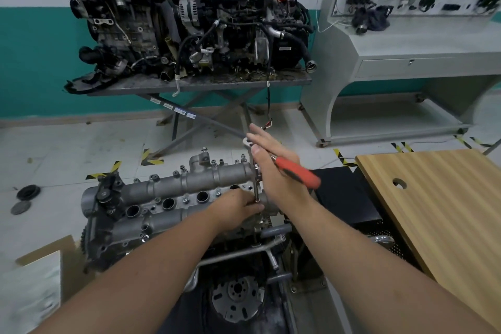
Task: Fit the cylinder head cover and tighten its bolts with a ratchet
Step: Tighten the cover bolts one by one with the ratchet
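The grey cast-aluminium cylinder head cover (pixel 173 195) sits on top of the engine in the near centre of the scene, its long body running from near left to far right, with a row of dark round plug wells along its middle. At its right end stands a thin steel extension bar (pixel 255 179), upright, its lower tip at a bolt on the cover. The left hand (pixel 238 205) rests on the cover there — its fingers curl round the bar's lower end, pinching it just above the bolt. The right hand (pixel 273 168) is above and to the right, fingers straight and pressed together, laid over the chrome ratchet with the orange-red handle (pixel 298 172); the handle sticks out to the right past the palm, and the thumb lies near the ratchet head.

To the right lies a pale wooden board with a round hole (pixel 439 203). Farther off, a dark, dirty engine (pixel 189 16) stands on a grey metal scissor table (pixel 200 84).
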Motion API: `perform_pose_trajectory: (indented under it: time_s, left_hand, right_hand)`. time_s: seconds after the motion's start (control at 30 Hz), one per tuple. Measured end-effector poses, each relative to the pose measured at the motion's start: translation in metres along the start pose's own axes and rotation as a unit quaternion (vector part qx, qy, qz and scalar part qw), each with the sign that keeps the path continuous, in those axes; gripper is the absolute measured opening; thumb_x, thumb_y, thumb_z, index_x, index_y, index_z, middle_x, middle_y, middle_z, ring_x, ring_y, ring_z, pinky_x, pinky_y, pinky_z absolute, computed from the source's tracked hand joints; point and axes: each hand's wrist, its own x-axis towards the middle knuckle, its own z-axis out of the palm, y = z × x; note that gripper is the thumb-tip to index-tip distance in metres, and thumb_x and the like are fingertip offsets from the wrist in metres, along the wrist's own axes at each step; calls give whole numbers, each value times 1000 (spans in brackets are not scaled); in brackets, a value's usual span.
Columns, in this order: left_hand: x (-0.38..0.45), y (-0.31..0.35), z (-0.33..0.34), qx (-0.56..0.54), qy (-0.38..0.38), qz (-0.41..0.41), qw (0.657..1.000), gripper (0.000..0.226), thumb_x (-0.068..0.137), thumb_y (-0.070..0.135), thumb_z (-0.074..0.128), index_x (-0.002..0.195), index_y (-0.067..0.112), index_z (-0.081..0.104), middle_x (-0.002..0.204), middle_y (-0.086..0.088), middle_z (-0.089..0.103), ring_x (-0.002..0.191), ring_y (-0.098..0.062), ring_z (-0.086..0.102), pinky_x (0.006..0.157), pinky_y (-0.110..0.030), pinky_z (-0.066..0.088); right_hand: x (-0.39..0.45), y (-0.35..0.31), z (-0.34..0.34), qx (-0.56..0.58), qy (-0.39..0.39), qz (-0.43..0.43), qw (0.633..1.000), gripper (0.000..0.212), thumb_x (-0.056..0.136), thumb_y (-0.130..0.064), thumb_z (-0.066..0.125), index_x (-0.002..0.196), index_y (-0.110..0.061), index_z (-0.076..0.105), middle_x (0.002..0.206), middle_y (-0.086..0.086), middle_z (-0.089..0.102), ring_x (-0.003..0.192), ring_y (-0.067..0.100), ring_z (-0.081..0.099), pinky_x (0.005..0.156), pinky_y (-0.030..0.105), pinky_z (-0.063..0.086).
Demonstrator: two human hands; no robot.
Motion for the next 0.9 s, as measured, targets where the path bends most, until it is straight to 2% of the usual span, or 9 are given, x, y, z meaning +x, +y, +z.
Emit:
perform_pose_trajectory:
  time_s: [0.13,0.27,0.4,0.5,0.57,0.6,0.67,0.77,0.9]
  left_hand:
    - [2,-1,0,16,4,12,1000,33,98,38,60,91,6,67,83,-6,66,75,-21,60,72,-37,48]
    - [3,-3,3,51,40,31,997,35,93,33,69,118,9,66,116,-5,67,104,-20,60,95,-37,48]
    - [5,-6,5,31,43,8,999,29,93,33,69,119,21,67,110,8,62,101,-8,54,87,-26,41]
    - [5,-6,7,-2,45,1,999,16,90,24,73,101,13,74,89,4,67,78,0,56,72,-19,41]
    - [4,-5,7,-21,41,3,999,11,89,18,75,96,9,76,90,-4,72,84,-14,64,79,-27,48]
    - [4,-4,7,-29,40,-2,999,11,89,18,75,95,9,76,92,-7,72,87,-20,65,80,-28,49]
    - [3,-3,7,-30,39,-18,999,14,89,21,74,97,10,75,95,-7,72,88,-22,65,80,-28,49]
    - [3,-2,7,-18,29,-32,999,16,90,25,73,99,12,75,94,-6,72,89,-23,66,83,-34,53]
    - [2,-1,8,-29,30,-28,999,16,89,23,74,99,10,75,95,-10,73,91,-26,66,86,-42,52]
  right_hand:
    - [7,3,-14,-248,-51,-237,938,23,88,4,65,109,1,73,133,16,61,127,29,56,107,44,44]
    - [11,-12,-15,-477,-136,-328,804,17,84,-9,66,99,-7,73,102,11,68,96,32,63,86,43,46]
    - [21,-42,-3,-593,-222,-256,730,37,101,-43,39,107,-17,65,97,3,62,86,26,58,74,37,38]
    - [37,-56,7,-601,-305,-108,731,32,105,-36,35,107,-20,62,93,2,63,82,25,60,64,34,39]
    - [45,-61,8,-536,-330,-7,777,25,102,-23,42,103,-13,64,85,3,68,73,24,65,61,33,51]
    - [49,-58,5,-450,-321,68,830,24,101,-19,43,101,-9,64,78,3,72,69,22,69,59,30,54]
    - [49,-53,0,-154,-237,272,920,20,101,-16,43,99,-5,59,64,-1,71,60,14,70,53,23,50]
    - [36,-40,-2,269,-85,395,874,15,99,-8,46,85,-9,52,69,3,69,73,21,70,58,25,41]
    - [18,-17,8,421,37,308,853,29,96,-4,51,73,-20,42,73,3,70,84,21,65,58,25,49]
